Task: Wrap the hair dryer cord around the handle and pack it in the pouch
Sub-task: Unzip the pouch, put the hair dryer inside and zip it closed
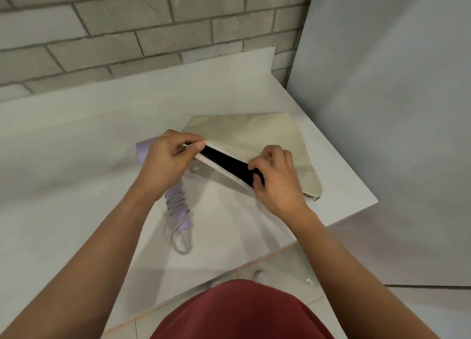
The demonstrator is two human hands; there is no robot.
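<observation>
Head view: left hand and right hand fingers are pinching the pouch mouth open, mid-frame. Dryer, cord wrapped, is lying on the counter beneath the left hand, its axis running toward lower centre; left hand nearer.

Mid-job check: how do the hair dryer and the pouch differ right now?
The hair dryer is lilac, the pouch beige. The hair dryer lies ungripped, its cord wound round its handle; the pouch is pinched by the left hand and the right hand, its mouth pulled open, dark inside. Both rest on the white counter.
</observation>
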